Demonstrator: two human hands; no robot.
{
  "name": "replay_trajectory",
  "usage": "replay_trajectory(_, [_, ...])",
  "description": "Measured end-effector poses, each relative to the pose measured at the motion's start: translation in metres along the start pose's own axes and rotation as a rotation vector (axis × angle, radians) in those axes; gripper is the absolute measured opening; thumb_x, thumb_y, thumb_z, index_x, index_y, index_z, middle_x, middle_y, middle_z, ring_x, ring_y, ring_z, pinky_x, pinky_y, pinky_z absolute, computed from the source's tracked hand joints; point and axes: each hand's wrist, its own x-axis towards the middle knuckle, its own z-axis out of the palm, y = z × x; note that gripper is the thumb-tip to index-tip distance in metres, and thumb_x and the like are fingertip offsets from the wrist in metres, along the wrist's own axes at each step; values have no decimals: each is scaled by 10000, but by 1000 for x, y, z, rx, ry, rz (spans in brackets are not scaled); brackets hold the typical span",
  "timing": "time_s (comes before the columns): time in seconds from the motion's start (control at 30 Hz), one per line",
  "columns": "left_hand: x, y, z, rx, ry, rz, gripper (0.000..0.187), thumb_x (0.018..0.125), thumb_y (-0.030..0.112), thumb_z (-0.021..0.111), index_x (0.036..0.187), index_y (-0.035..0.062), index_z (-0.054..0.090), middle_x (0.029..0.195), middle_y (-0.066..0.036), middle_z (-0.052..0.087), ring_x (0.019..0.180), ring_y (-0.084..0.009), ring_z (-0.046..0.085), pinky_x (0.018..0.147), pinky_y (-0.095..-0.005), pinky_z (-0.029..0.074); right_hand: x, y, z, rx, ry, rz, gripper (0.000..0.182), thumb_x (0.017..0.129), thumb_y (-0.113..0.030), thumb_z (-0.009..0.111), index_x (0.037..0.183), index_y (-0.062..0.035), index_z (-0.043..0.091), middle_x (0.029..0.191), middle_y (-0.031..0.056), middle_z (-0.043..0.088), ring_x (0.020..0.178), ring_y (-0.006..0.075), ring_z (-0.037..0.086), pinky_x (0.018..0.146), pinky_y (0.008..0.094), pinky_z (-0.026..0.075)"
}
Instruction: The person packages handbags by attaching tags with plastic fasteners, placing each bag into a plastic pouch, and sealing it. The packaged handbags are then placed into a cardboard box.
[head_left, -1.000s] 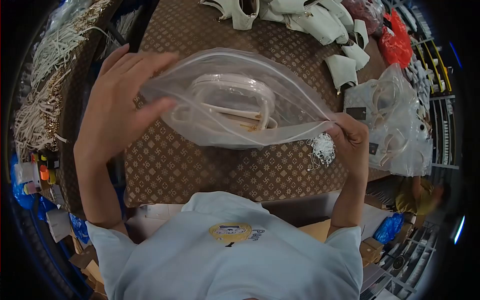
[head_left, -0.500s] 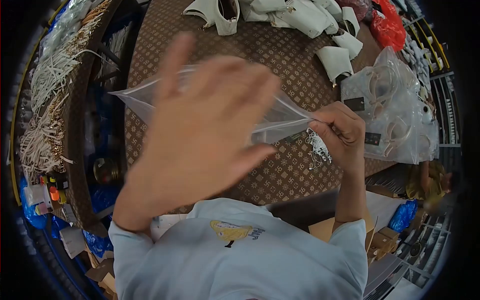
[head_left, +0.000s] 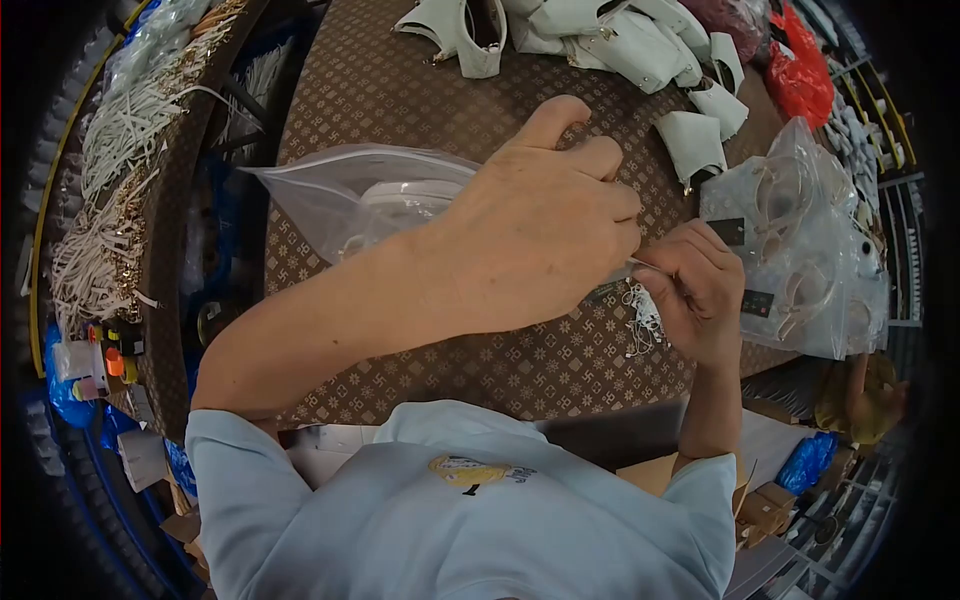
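A clear zip bag (head_left: 320, 185) lies over the patterned table, with a white item (head_left: 410, 197) inside it. My left hand (head_left: 530, 230) reaches across the bag to its right end, back of the hand up and fingers curled in. Its thumb and the tip of its grip are hidden, but it meets the bag's edge there. Close beside it, my right hand (head_left: 695, 285) pinches the bag's right corner between thumb and fingers. Below the two hands lies a small bunch of white strings (head_left: 643, 320).
White bags (head_left: 630, 45) are heaped at the table's (head_left: 370, 85) far side. Filled clear plastic packs (head_left: 800, 250) lie to the right, near a red plastic bag (head_left: 800, 70). Many pale straps (head_left: 115, 150) hang on a rack at left. Another person's arm (head_left: 860, 385) shows at far right.
My left hand has swung right, from spread fingers over the bag to curled fingers beside my right hand. The bag's white contents have come into view.
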Motion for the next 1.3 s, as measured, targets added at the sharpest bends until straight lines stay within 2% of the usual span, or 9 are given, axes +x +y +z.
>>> replay_trajectory(0.63, [-166, -63, -104, 457, 2, -318, 74, 717, 153, 690, 756, 104, 651, 794, 3, 599, 972, -186, 543, 1053, -431, 255, -8, -5, -1, -52, 35, 118, 82, 704, -41, 693, 765, -4, 653, 617, 50, 574, 600, 198, 493, 573, 295, 397])
replay_trajectory(0.7, [-203, -76, -122, 475, -25, -347, 76, 736, 159, 681, 762, 95, 649, 811, -13, 597, 973, -212, 545, 1046, -421, 274, -18, 5, -3, -65, 68, 169, 98, 742, -67, 691, 795, -1, 641, 749, 65, 611, 664, 169, 507, 619, 282, 414])
replay_trajectory(0.73, [-240, -89, -138, 556, -20, -561, 131, 746, 176, 679, 838, 88, 652, 883, -31, 606, 1016, -225, 538, 1042, -416, 284, -32, 12, -6, -66, 69, 171, 98, 742, -67, 691, 795, -1, 641, 749, 65, 611, 664, 169, 507, 619, 282, 414])
replay_trajectory(0.8, [-257, -92, -141, 649, -5, -759, 196, 756, 193, 678, 914, 81, 655, 956, -50, 615, 1060, -238, 530, 1039, -412, 293, -66, 30, -4, 437, 128, 416, 489, 704, -200, 770, 1105, -4, 569, 1042, 100, 581, 886, 175, 540, 798, 308, 429])
replay_trajectory(0.87, [-263, -69, -112, -222, 426, -1096, 539, 721, 286, 728, 1185, 72, 554, 1214, -79, 538, 1189, -245, 458, 1045, -403, 290, -68, 25, 24, 660, 148, 474, 761, 647, -262, 808, 1246, -6, 413, 1199, 135, 472, 1059, 209, 461, 910, 343, 366])
replay_trajectory(0.97, [-254, -68, -34, -641, 330, -1024, 1131, 543, 458, 818, 1411, 50, 218, 1414, -134, 331, 1307, -248, 316, 1067, -396, 250, -97, 75, 83, 754, -169, 642, 1358, 478, -388, 880, 1428, -7, -12, 1460, 200, 183, 1370, 278, 135, 1101, 404, 146])
replay_trajectory(1.1, [-190, -59, 1, -984, 407, -973, 1333, 440, 546, 829, 1427, 18, 106, 1431, -201, 276, 1343, -267, 247, 1079, -404, 222, -87, 64, 138, 618, -261, 613, 1309, 496, -498, 841, 1428, -9, 62, 1441, 167, 255, 1328, 279, 259, 1093, 379, 178])
replay_trajectory(1.2, [-167, -69, -27, -671, 715, -778, 1259, 467, 506, 835, 1418, 20, 168, 1419, -204, 297, 1305, -296, 320, 1080, -410, 236, -72, 59, 102, 804, -49, 619, 1170, 538, -380, 836, 1410, -6, 152, 1422, 168, 301, 1324, 267, 277, 1082, 381, 208])
replay_trajectory(1.3, [-125, -54, -67, -201, 540, -499, 1003, 535, 484, 803, 1321, 20, 386, 1355, -164, 416, 1273, -289, 376, 1063, -446, 255, -56, 56, 40, 731, 165, 462, 898, 593, -249, 821, 1324, -12, 356, 1336, 150, 417, 1287, 252, 339, 1054, 372, 262])
